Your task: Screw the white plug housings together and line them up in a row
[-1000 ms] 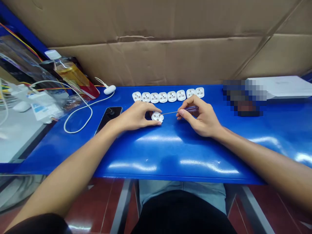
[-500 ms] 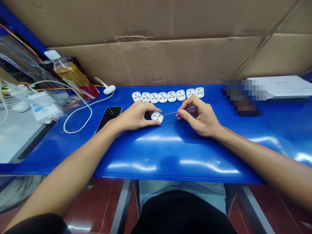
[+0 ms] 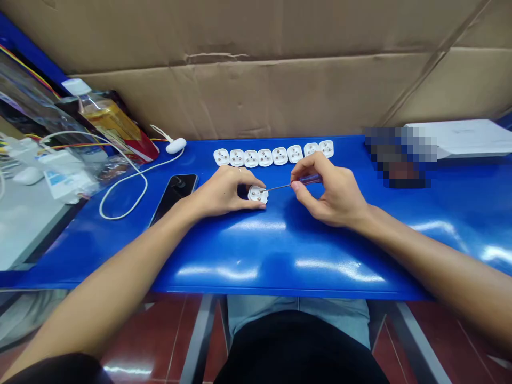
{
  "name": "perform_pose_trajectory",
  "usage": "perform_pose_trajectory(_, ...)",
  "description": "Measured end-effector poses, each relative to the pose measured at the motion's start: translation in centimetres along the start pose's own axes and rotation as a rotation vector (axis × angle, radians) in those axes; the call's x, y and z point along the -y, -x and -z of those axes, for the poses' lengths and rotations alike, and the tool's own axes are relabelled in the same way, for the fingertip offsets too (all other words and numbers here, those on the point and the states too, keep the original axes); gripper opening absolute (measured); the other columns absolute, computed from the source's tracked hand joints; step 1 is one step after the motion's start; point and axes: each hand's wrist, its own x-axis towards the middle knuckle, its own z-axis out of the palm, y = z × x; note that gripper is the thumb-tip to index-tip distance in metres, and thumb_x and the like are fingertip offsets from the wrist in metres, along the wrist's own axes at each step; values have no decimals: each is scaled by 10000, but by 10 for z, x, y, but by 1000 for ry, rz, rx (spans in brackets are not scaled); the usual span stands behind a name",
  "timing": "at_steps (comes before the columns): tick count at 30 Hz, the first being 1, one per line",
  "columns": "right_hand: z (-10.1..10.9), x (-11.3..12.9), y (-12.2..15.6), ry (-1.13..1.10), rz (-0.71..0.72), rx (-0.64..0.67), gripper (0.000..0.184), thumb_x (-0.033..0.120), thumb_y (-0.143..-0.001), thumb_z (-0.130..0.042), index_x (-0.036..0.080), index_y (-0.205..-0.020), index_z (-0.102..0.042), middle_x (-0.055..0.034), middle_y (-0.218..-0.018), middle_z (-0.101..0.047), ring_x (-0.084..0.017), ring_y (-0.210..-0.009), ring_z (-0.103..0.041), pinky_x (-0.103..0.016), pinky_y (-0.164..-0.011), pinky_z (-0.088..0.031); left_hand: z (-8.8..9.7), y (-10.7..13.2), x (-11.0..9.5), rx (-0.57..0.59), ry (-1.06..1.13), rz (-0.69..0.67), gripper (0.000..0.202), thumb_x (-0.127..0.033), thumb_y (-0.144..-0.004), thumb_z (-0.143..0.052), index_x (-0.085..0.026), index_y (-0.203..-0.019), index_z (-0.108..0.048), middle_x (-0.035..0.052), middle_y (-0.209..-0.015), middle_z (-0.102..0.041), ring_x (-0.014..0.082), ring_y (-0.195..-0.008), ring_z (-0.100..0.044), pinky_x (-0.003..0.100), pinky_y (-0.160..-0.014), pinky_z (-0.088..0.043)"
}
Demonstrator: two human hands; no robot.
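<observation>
My table (image 3: 280, 250) is glossy blue, with cardboard (image 3: 256, 96) behind it and red tile (image 3: 136, 341) below. The screwdriver (image 3: 294, 185) runs nearly level, its tip pointing left into the white plug base (image 3: 258, 194) in front of me. My right fingers (image 3: 308, 168) pinch its dark handle; my left fingers (image 3: 248, 178) curl over the base, gripping it against the table.

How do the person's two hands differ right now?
The left hand lies low, holding a small white plug against the table, while the right hand is lifted, pinching a small screwdriver. The left hand wears a ring; the right hand shows none. Both are bare and close together above the blue table.
</observation>
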Motion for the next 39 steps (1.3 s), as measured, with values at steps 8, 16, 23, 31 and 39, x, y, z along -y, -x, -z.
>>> perform_pose_trajectory(8, 2, 8, 2, 207, 111, -12, 92, 344, -991, -646, 256, -978, -621, -21, -784, -769, -204, -609, -713, -324, -538, -503, -4, 1, 2, -8, 4, -19, 417, -533, -871, -841, -213, -1137, -831, 68, -1028, -826, 229, -901, -761, 326, -817, -551)
perform_pose_trajectory(16, 2, 8, 1, 110, 70, -18, 93, 216, -936, -650, 277, -962, -584, 15, -800, -743, -173, -629, -699, -307, -593, -554, -4, 0, 2, 7, 38, -5, 422, -522, -875, -845, -212, -1162, -829, 61, -1059, -827, 229, -932, -765, 323, -833, -554)
perform_pose_trajectory(23, 2, 1, 0, 12, 42, -24, 99, 199, -927, -650, 271, -943, -584, -12, -801, -733, -197, -663, -715, -328, -596, -573, -1, 1, 7, 76, 139, 35, 460, -507, -901, -823, -237, -1272, -796, 70, -1180, -812, 248, -1052, -748, 347, -924, -560)
perform_pose_trajectory(31, 2, 4, 3, 192, 96, -16, 47, 308, -996, -641, 277, -974, -613, 18, -726, -733, -175, -556, -674, -309, -517, -494, -2, 0, 4, 63, 113, 32, 432, -494, -915, -813, -235, -1261, -799, 66, -1157, -814, 233, -1019, -750, 329, -885, -551)
perform_pose_trajectory(39, 6, 10, 0, 74, 93, 17, 162, 200, -941, -656, 286, -1057, -582, -15, -926, -774, -213, -744, -763, -329, -646, -584, -6, 0, -1, 2, 79, 1, 397, -469, -893, -840, -219, -1200, -814, 58, -1091, -822, 219, -968, -751, 309, -858, -543)
